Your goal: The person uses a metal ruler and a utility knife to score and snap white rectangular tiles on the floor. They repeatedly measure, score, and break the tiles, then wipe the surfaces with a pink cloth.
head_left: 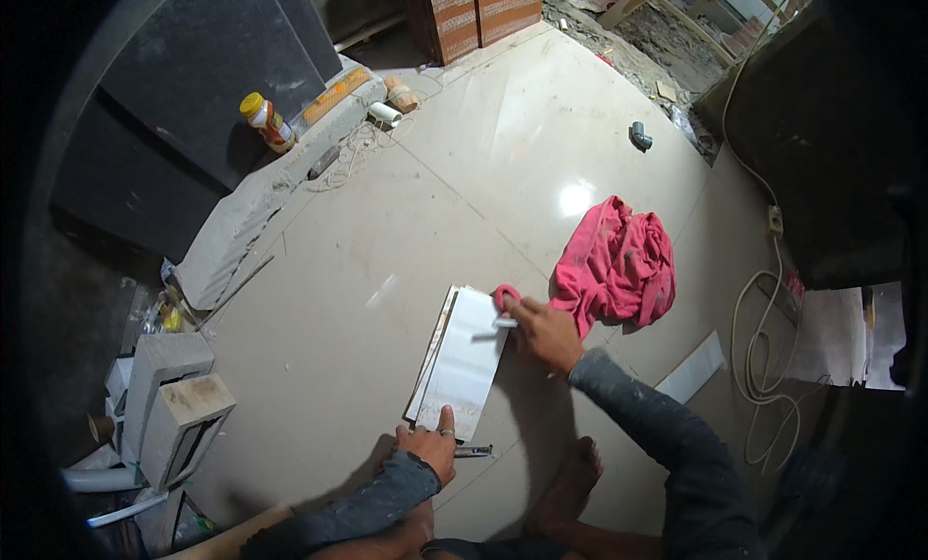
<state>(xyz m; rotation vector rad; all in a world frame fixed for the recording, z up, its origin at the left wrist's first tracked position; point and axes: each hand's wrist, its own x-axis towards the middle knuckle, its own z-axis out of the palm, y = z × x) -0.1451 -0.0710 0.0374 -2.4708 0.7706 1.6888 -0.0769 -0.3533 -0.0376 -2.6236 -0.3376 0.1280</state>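
A stack of white rectangular tiles point(459, 352) lies slightly fanned on the floor in front of me. My left hand point(427, 451) presses its stretched index finger, which wears a ring, on the near end of the top tile. Its other fingers are curled around a slim metal tool point(474, 452) that pokes out to the right. My right hand point(548, 334) is closed at the far right edge of the stack, gripping a bunched end of a pink cloth point(619, 260). A short white stick-like piece point(504, 322) shows by its fingers; its kind is unclear.
Grey blocks point(179, 410) and pipes stand at left. A yellow-capped bottle point(268, 122) sits by dark panels, near tangled string point(353, 159). Farther off are a grey pipe elbow point(640, 136) and brick-red boxes point(469, 18). At right lie a white strip point(691, 367) and a cable point(749, 352).
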